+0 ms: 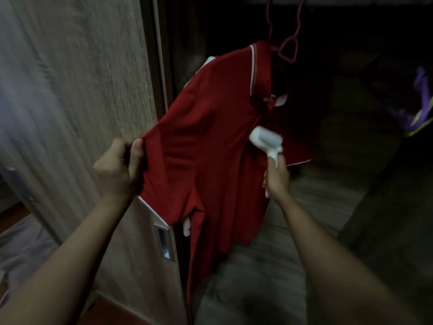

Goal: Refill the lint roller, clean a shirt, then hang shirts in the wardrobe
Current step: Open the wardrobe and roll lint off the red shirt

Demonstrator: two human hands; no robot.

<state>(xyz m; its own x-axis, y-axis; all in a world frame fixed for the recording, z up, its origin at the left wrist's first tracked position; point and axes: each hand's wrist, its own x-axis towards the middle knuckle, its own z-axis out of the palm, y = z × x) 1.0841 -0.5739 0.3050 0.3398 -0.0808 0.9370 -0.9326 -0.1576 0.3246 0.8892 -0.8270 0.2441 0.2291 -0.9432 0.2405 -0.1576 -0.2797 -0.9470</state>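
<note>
wardrobe door (pixel 82 90) at 9 o'clock | red shirt (pixel 210 137) centre, hanging from pink hanger (pixel 289 49) at 1 o'clock | left hand (pixel 117 170) at 8 o'clock pinches the shirt's sleeve | right hand (pixel 277 177) at 4 o'clock grips lint roller (pixel 266 139) handle, head touching shirt

Purple cloth (pixel 419 106) far right; grey fabric (pixel 21 249) lower left.

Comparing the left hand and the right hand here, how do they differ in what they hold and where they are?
The left hand pinches sleeve fabric of the red shirt; the right hand wraps the handle of the white lint roller. The left hand is beside the wooden door; the right hand is in front of the shirt's body. Both grip something.
</note>
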